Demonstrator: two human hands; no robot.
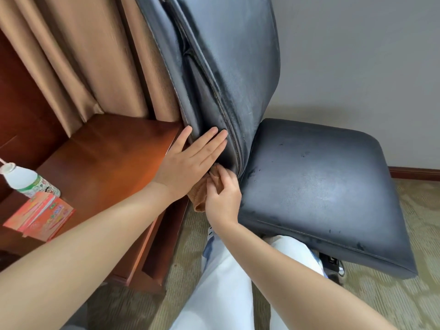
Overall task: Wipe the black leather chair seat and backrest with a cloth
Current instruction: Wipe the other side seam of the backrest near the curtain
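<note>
Desk (114,148): one; carried one water bottle (28,181) and one red booklet (39,216).
Left hand (188,160): fingers straight, pressed flat on the backrest's edge.
Cloth (201,192): one, brown, bunched low behind the backrest, gripped by the right hand (222,197).
Backrest (228,67): one, dark leather, dull, streaked.
Seat (319,186): one, scuffed, dusty sheen.

A single wide-angle camera sits on the person's head and looks forward and steeply down. It is close to the chair: the backrest (228,67) runs out of the top edge and the seat (321,186) fills the right half. Both forearms reach in from the bottom corners. Straight lines bow toward the edges.
</note>
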